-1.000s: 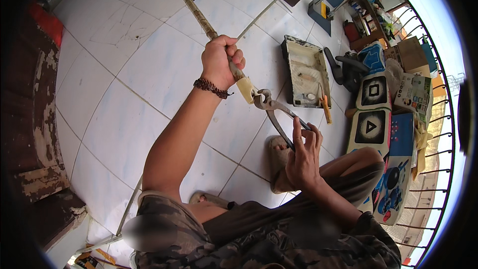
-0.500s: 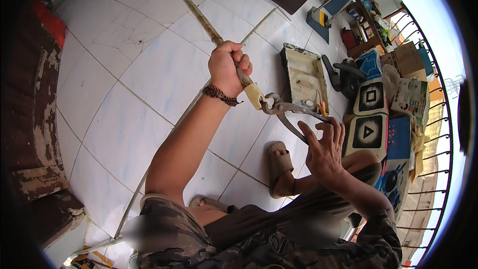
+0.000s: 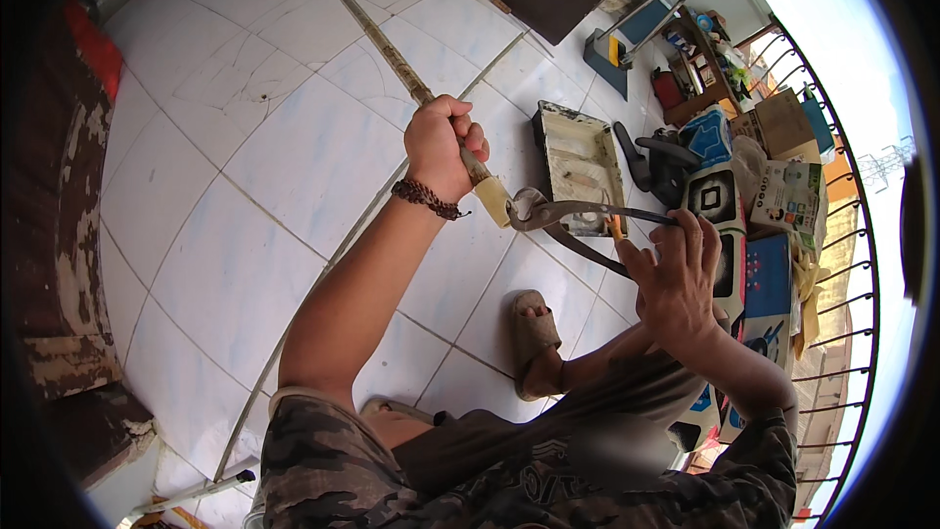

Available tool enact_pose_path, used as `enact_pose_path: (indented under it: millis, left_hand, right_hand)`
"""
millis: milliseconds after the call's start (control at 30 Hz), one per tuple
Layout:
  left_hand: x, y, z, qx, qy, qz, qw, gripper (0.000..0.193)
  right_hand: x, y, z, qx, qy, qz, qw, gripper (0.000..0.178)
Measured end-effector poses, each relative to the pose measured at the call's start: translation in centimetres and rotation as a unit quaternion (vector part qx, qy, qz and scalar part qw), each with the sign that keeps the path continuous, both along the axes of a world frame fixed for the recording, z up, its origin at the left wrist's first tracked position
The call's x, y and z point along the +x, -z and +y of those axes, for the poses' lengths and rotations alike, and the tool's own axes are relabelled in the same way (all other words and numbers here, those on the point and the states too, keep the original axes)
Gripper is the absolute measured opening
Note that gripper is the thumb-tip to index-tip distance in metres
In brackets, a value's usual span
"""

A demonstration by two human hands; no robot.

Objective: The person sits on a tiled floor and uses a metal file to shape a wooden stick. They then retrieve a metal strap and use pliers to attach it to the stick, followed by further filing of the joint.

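My left hand (image 3: 441,149), with a dark beaded bracelet at its wrist, is closed round a long, thin, worn pole (image 3: 382,42). The pole slants away to the far left. At its near end, just past my fist, sits a short cream-coloured sleeve (image 3: 493,201). Rusty metal pincers (image 3: 532,212) meet the end of this sleeve with their curved jaws; whether they grip it I cannot tell. Their two long handles spread apart toward the right, and my right hand (image 3: 681,279) holds them near their ends, fingers on one and thumb by the other.
A paint-stained roller tray (image 3: 578,152) lies on the white tiled floor (image 3: 264,167) beyond the pincers. Boxes (image 3: 769,264) and a cardboard carton (image 3: 788,118) are stacked at the right, before a black railing (image 3: 850,338). A long-handled dustpan (image 3: 607,61) stands farther back. My sandalled foot (image 3: 537,338) is below.
My right hand has moved a little right, and the pincers' handles look slightly wider apart. The jaws remain at the sleeve's end. My left hand keeps its hold; the whole view has shifted slightly.
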State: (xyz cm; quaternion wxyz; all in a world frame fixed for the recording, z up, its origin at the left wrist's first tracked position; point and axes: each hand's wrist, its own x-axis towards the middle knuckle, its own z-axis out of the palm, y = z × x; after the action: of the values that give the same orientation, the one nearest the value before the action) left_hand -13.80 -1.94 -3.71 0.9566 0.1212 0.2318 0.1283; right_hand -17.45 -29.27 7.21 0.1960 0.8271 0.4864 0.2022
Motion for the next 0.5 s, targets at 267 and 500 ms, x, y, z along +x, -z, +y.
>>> enact_pose_path:
  millis: [267,500]
  left_hand:
    - [0.6,2.4,1.7,-0.022,0.026,-0.081,0.996,0.023]
    - [0.4,4.0,2.1,-0.020,0.030,-0.091,0.995,0.023]
  right_hand:
    - [1.4,0.0,0.0,-0.055,-0.046,0.048,0.996,0.043]
    - [1.6,3.0,-0.3,0.002,-0.037,0.143,0.989,0.033]
